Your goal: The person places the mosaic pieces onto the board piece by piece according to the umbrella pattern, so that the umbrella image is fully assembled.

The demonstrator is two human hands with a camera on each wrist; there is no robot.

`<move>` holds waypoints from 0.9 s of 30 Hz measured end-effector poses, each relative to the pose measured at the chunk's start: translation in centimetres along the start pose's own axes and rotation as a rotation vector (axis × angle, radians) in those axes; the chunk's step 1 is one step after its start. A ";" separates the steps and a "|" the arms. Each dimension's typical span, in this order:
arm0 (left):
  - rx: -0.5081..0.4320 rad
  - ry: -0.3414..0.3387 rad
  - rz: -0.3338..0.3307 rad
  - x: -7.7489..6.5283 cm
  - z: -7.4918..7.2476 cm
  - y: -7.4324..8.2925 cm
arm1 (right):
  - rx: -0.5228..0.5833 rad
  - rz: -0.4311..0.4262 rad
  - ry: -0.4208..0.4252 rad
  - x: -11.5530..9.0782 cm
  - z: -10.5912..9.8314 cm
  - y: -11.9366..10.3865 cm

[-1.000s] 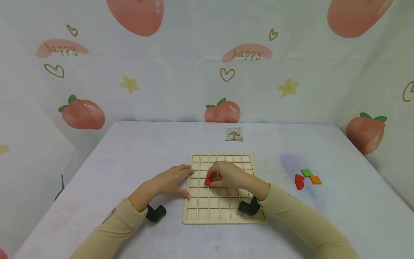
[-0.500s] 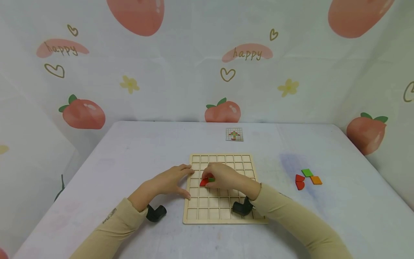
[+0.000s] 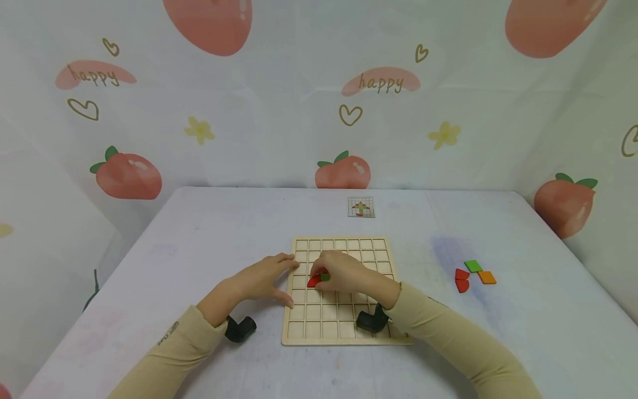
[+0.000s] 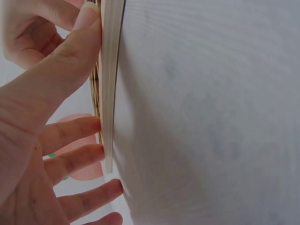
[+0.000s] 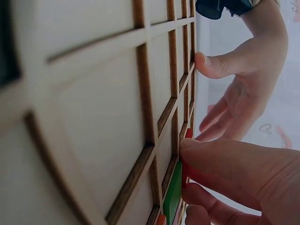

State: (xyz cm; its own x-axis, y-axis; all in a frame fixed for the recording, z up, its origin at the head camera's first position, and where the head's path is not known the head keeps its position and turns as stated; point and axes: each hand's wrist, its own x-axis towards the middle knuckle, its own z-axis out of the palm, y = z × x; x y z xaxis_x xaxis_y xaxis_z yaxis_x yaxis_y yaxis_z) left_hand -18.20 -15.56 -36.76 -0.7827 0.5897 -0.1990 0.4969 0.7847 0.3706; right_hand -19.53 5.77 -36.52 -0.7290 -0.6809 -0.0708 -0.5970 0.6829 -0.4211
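A wooden grid board [image 3: 305, 330] lies on the table in front of me. My right hand [image 3: 341, 271] is over its middle-left squares, pinching a red tile [image 3: 313, 281] with a curved edge between thumb and fingers. A green tile [image 5: 173, 187] sits in the grid beside the red one, and a bit of an orange tile [image 5: 161, 219] shows past it in the right wrist view. The hand hides other squares. My left hand [image 3: 255, 280] rests against the board's left edge, fingers spread, thumb [image 4: 84, 35] touching the rim.
To the right of the board lie two red tiles [image 3: 462, 286], a green tile [image 3: 473, 266] and an orange tile [image 3: 487, 277]. Behind the board is a small pattern card [image 3: 361, 207]. A printed cloth [image 3: 279, 111] hangs behind the table.
My right hand has moved a little to the left with the red tile, one square over, then nearly stopped. The left hand stays put on the board's edge.
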 end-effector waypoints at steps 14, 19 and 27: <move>-0.002 -0.011 -0.013 0.0 0.0 0.0 | 0.086 -0.013 0.062 -1.8 -1.5 1.3; 0.018 0.003 0.003 0.0 0.0 0.1 | 0.132 0.004 0.097 -3.4 -2.5 3.2; 0.017 0.001 0.004 -0.1 -0.1 0.3 | 0.162 0.111 0.157 -6.5 -3.7 6.6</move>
State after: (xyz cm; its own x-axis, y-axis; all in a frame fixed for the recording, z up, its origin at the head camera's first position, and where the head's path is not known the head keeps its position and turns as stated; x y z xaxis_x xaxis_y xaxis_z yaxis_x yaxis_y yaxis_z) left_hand -18.00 -15.39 -36.51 -0.7811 0.5927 -0.1965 0.5065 0.7855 0.3557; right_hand -19.96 15.72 -35.53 -0.8374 -0.5464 0.0113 -0.4585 0.6911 -0.5588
